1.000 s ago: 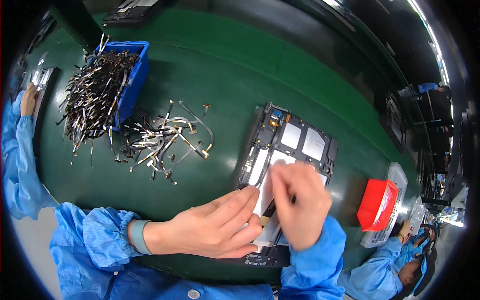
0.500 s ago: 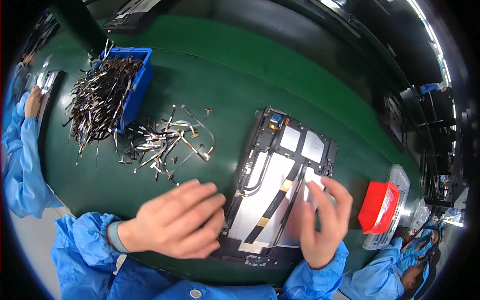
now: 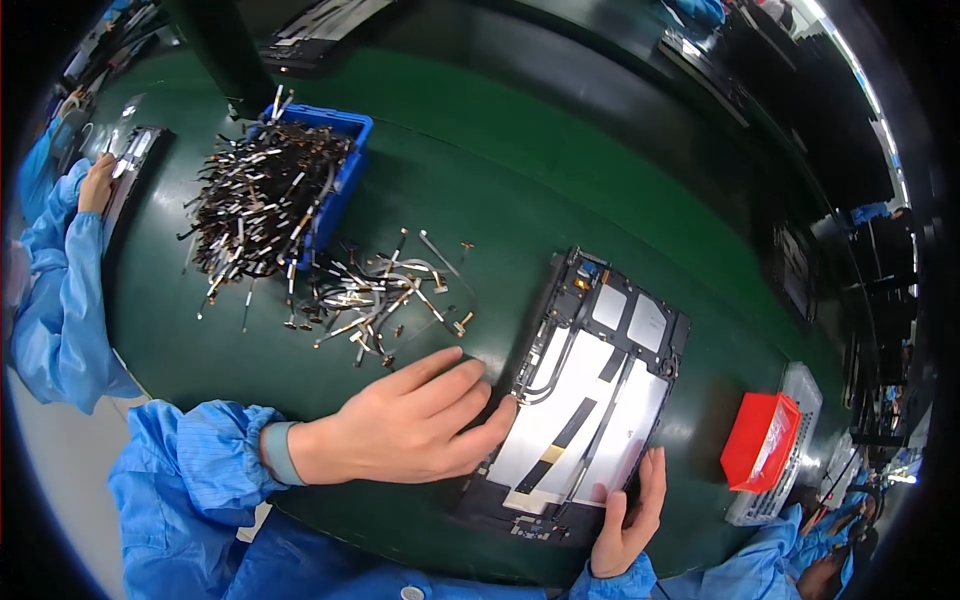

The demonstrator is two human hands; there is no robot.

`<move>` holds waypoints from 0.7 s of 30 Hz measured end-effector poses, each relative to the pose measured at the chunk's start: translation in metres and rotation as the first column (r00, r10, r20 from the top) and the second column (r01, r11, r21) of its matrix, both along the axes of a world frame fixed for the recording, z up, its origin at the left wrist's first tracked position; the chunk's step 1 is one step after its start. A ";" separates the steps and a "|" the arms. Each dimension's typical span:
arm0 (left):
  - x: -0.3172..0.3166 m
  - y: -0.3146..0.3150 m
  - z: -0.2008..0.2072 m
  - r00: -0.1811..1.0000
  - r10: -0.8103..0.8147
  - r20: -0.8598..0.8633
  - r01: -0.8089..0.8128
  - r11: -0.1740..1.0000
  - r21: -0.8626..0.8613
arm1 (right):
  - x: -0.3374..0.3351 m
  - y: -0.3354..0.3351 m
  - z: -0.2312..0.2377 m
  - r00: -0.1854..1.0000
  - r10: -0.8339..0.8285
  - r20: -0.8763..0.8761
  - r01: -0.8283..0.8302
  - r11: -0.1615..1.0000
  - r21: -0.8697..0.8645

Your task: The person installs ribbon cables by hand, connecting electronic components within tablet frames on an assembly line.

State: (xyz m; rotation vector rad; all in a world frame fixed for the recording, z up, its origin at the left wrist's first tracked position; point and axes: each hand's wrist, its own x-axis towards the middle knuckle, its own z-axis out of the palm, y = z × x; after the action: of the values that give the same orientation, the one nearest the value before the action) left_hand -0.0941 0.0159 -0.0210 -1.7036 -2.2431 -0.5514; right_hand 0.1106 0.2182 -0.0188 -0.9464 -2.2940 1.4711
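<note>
An opened tablet [image 3: 592,455], its silver battery panels and black flat cables exposed, lies tilted on the green table in front of me. My left hand [image 3: 425,420], palm down with fingers fanned, reaches in from the left. One of its fingertips meets the tablet's left edge by a thin black cable [image 3: 553,372]; its thumb is hidden. At the lower right edge of the tablet rests my right hand [image 3: 632,520], thumb and fingers straight and apart against the side. Beyond my left hand lies a loose pile of short connector cables [image 3: 375,295].
A blue bin [image 3: 345,185] heaped with similar cables stands at the far left. To the right, a red tray [image 3: 758,440] sits beside a clear plastic tray [image 3: 800,425]. At left, a co-worker's hand [image 3: 97,185] touches another device [image 3: 140,165]. A further device [image 3: 330,25] lies at the back.
My left hand has moved right to the tablet's edge. My right hand has dropped from above the tablet to its lower right side. The whole view has shifted slightly.
</note>
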 end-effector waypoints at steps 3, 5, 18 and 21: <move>0.003 0.001 0.000 0.990 -0.021 0.141 0.006 0.994 0.107 | 0.007 0.001 -0.002 0.991 0.131 -0.027 -0.128 0.987 0.100; 0.006 0.002 0.001 0.962 -0.039 0.271 0.000 0.989 0.145 | 0.000 -0.011 0.005 0.987 0.024 -0.159 -0.034 0.997 -0.064; -0.039 0.005 -0.007 0.946 0.300 0.125 -0.306 0.951 0.035 | -0.223 0.092 -0.015 0.792 -0.011 -0.610 -0.197 0.941 -0.274; -0.038 0.016 -0.012 0.949 0.314 0.027 -0.315 0.947 0.055 | -0.286 0.121 -0.034 0.772 -0.075 -0.631 -0.169 0.933 -0.318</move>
State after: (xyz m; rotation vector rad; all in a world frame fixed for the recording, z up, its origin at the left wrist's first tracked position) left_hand -0.1316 0.0315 -0.0328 -1.2789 -2.4197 -0.5499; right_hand -0.1750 0.3389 -0.0529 -0.3516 -1.5879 1.9081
